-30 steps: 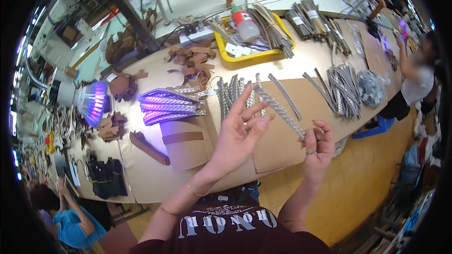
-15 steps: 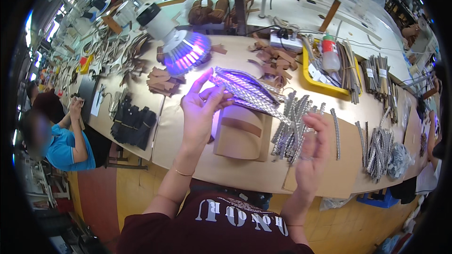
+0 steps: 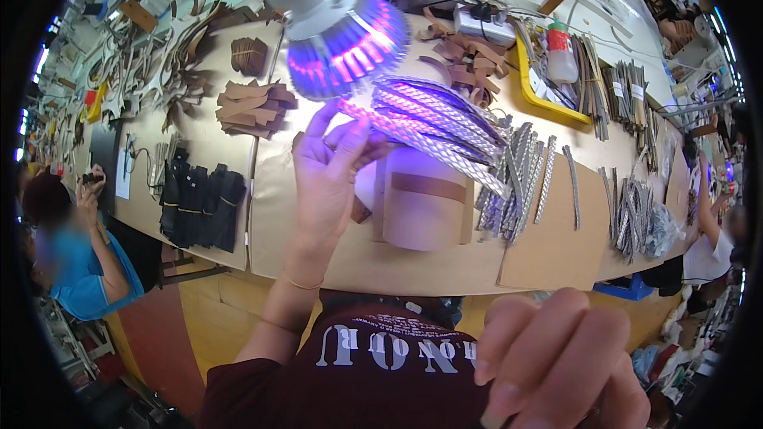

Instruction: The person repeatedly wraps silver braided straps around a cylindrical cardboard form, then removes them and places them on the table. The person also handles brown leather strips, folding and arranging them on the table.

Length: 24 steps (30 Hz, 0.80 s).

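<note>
We now have our left hand (image 3: pixel 330 171) raised under the purple lamp (image 3: pixel 342 40), its fingers pinching the near end of a silver braided strap (image 3: pixel 421 139) that runs right across the fan of like straps (image 3: pixel 445 107) lying in the lamp's glow. Half a second ago the hand was already at this bundle; a full second ago it was further right, over the grey strap pile, and the lamp sat far off to our left. So the view has swung and the work has come in under the light, which we read as a strap being laid among those already there.

Our right hand (image 3: pixel 556 365) has dropped away from the bench (image 3: pixel 318 262): it looms close to the camera at the lower edge, blurred, fingers curled down, and we cannot tell whether it holds anything. Earlier it was up near the straps, holding one end.

The strap itself lies across the top of a tan leather block (image 3: pixel 421 206), with loose grey straps (image 3: pixel 517 183) beside it to the right. Brown leather pieces (image 3: pixel 254 103) and black straps (image 3: pixel 199 206) sit to the left. Another person (image 3: pixel 71 262) in blue sits at the left bench edge.
</note>
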Each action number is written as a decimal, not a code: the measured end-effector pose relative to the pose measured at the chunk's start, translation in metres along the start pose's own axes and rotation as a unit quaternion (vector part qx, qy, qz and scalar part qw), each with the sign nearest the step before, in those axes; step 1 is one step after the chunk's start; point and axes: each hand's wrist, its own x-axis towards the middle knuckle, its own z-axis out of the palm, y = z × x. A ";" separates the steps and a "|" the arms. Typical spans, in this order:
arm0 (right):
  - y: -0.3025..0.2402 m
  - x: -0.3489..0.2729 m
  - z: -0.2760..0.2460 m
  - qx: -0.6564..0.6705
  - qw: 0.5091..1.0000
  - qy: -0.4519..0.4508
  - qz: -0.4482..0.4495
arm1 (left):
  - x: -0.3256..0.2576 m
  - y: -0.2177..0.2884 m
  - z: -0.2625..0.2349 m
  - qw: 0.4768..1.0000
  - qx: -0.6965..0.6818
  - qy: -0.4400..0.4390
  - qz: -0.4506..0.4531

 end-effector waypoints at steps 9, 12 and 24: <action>0.065 -0.015 0.002 -0.562 0.804 0.157 0.110 | -0.037 -0.019 -0.016 0.997 -0.049 -0.044 -0.031; 0.076 -0.029 0.003 -0.672 0.680 0.011 0.292 | -0.053 -0.032 -0.014 0.991 -0.117 -0.027 -0.066; 0.090 -0.038 -0.020 -0.633 0.607 0.006 0.481 | -0.059 -0.077 -0.061 0.939 0.311 -0.059 0.135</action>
